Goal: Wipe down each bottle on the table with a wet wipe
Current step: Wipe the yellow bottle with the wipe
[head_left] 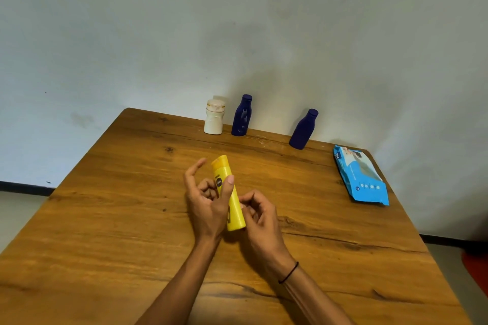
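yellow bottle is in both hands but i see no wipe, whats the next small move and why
Probably reach the right hand to the blue wipes pack at the table's right edge: the left hand already holds the yellow bottle, and no wipe is visible.
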